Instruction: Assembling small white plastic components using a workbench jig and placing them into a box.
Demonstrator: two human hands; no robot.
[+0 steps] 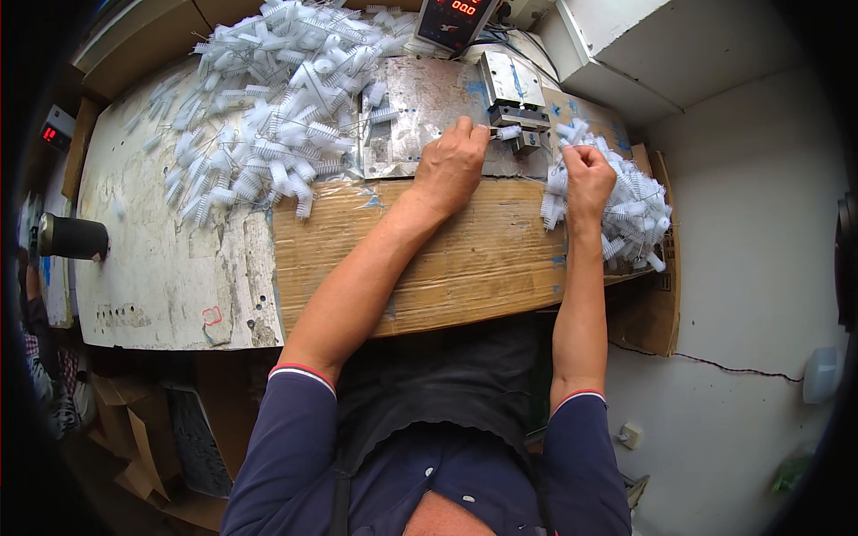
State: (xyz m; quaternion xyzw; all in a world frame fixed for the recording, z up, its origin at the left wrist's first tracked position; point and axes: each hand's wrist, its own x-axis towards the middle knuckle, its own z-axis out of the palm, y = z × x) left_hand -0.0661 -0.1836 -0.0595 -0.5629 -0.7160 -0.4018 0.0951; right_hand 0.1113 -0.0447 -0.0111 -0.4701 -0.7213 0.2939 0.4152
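Observation:
My left hand (450,165) is closed in a pinch at the front of a metal clamping fixture (518,116). From its fingertips a small white bristle brush (508,133) points right, its bristle end against the fixture. To the right, my right hand (589,183) is also closed, fingers pinched together. A white brush with a bluish tint (572,132) sticks up at those fingertips. Below and beside that hand lies a pile of similar white brushes (636,210). My palms hide the rest of what the fingers grip.
A larger heap of white brushes with wire stems (277,107) covers the back left of the worn table (161,268). Flattened cardboard (411,259) lies along the front edge. A box with a red digital display (454,20) stands behind the metal plate (420,98). A black cylinder (76,238) is at far left.

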